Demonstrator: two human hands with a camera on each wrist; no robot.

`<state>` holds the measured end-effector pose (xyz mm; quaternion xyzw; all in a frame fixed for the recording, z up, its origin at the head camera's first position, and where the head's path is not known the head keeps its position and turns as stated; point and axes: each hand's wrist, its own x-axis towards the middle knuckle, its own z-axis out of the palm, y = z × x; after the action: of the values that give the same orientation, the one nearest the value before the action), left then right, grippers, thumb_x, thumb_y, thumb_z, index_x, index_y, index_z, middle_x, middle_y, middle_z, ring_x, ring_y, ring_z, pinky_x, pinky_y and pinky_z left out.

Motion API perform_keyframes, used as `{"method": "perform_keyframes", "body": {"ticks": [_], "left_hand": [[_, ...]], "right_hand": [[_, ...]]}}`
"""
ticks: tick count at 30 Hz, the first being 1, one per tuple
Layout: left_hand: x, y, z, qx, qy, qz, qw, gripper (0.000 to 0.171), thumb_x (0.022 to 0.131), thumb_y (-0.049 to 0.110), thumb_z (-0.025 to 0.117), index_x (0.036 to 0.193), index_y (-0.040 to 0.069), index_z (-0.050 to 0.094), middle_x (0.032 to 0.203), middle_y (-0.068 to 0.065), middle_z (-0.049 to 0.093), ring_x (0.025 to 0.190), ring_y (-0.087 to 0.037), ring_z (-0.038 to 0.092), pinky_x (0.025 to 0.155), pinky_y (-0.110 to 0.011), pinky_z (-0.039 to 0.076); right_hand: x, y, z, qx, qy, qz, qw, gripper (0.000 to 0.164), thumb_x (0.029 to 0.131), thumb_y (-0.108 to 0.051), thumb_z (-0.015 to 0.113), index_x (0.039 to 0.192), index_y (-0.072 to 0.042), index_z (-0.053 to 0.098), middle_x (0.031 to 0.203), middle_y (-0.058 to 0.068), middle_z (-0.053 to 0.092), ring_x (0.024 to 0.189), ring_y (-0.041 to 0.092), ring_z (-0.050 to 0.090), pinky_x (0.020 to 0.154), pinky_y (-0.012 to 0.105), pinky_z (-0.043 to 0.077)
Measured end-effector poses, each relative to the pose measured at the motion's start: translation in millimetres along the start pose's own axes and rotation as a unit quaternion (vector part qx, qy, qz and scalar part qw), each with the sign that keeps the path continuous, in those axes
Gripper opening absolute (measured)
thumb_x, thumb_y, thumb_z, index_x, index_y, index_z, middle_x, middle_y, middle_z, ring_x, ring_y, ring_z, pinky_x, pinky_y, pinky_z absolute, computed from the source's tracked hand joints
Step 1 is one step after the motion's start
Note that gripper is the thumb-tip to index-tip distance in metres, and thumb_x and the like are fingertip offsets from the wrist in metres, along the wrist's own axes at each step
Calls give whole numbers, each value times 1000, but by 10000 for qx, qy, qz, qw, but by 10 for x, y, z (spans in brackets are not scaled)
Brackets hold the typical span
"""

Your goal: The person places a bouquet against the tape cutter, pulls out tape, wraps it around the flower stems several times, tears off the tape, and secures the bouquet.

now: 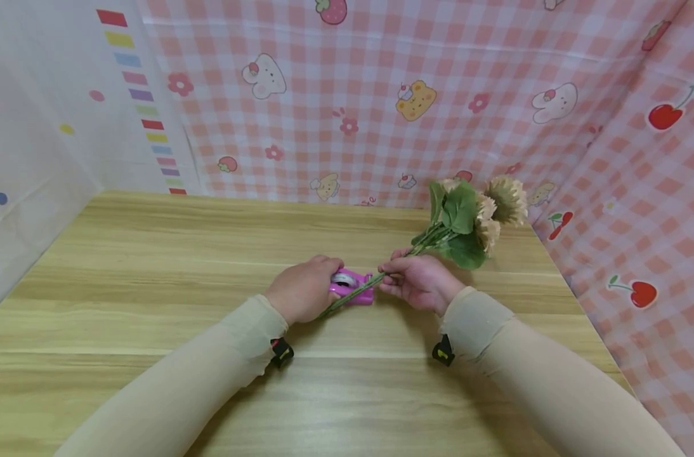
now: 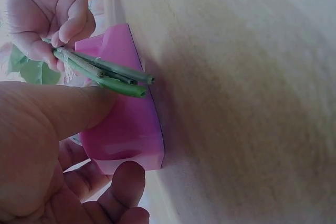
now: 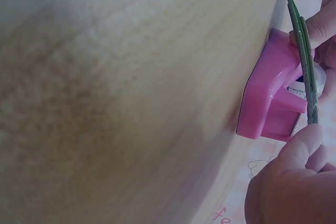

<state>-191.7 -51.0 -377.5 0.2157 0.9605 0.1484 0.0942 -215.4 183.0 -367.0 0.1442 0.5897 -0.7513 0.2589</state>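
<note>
A pink tape dispenser (image 1: pixel 365 297) sits on the table with a roll of tape (image 1: pixel 344 279) in it. My left hand (image 1: pixel 304 290) grips its left end, the thumb (image 2: pixel 84 107) along the near side and fingers at the end. My right hand (image 1: pixel 425 284) pinches the green stems (image 3: pixel 303 51) of an artificial flower bunch, close to the dispenser's serrated cutter (image 3: pixel 295 124). The stems slant across the dispenser, their cut ends (image 2: pixel 142 92) near my left thumb. Pale peach blooms (image 1: pixel 508 200) and green leaves (image 1: pixel 461 206) lean to the far right.
The wood-grain table (image 1: pixel 153 285) reaches back to a pink checked cloth (image 1: pixel 347 82) with cartoon prints. Another checked cloth (image 1: pixel 655 209) hangs along the right edge, and a white dotted cloth (image 1: pixel 33 146) on the left.
</note>
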Motion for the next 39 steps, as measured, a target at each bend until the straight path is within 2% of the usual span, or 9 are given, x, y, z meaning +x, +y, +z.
{"method": "perform_keyframes", "body": {"ticks": [5, 11, 17, 23, 27, 32, 39], "left_hand": [[5, -1, 6, 4, 9, 9, 10000, 61, 103, 28, 67, 158, 10, 46, 159, -11, 52, 145, -31, 54, 119, -48, 48], [1, -3, 1, 52, 9, 34, 10000, 61, 103, 28, 67, 158, 9, 46, 158, -11, 52, 145, -30, 54, 118, -47, 49], [5, -7, 4, 40, -13, 25, 10000, 62, 103, 31, 68, 157, 9, 47, 159, -11, 52, 145, -30, 53, 119, -47, 48], [2, -7, 6, 29, -21, 3, 10000, 63, 103, 32, 68, 158, 9, 46, 159, -11, 52, 146, -30, 53, 119, -47, 48], [-1, 4, -5, 37, -37, -23, 10000, 62, 103, 29, 68, 158, 9, 46, 159, -11, 52, 145, -30, 53, 118, -47, 49], [5, 7, -4, 53, -32, 4, 10000, 61, 103, 28, 67, 158, 9, 46, 159, -11, 52, 146, -30, 53, 118, -47, 49], [-2, 8, -12, 72, -67, -7, 10000, 61, 104, 27, 65, 159, 9, 45, 160, -11, 50, 147, -30, 51, 120, -47, 47]], "right_hand": [[-16, -7, -34, 58, -63, 135, 9999, 20, 104, 2, 53, 93, -14, 49, 83, 4, 62, 77, 15, 62, 79, 27, 64], [-26, -9, -93, 106, -187, 340, 9992, 22, 106, 0, 52, 88, -13, 55, 84, 3, 62, 81, 15, 63, 85, 29, 64], [-41, -25, -92, 53, -278, 263, 9993, 28, 106, 1, 51, 83, -14, 54, 83, 3, 65, 82, 16, 65, 87, 30, 65], [-49, -33, -84, 143, -239, 95, 9996, 31, 104, 4, 50, 78, -13, 53, 86, 4, 68, 85, 17, 68, 99, 36, 62], [-32, -16, -79, 237, -150, 86, 9996, 25, 105, 4, 49, 84, -10, 53, 91, 5, 70, 87, 17, 69, 102, 36, 61], [-28, -5, -64, 381, 46, 153, 9991, 16, 105, 5, 48, 97, -9, 46, 97, 7, 69, 87, 18, 69, 97, 31, 62], [-34, -9, -43, 257, 251, 176, 9992, 14, 104, 6, 48, 108, -7, 46, 97, 8, 65, 86, 19, 68, 92, 29, 63]]}}
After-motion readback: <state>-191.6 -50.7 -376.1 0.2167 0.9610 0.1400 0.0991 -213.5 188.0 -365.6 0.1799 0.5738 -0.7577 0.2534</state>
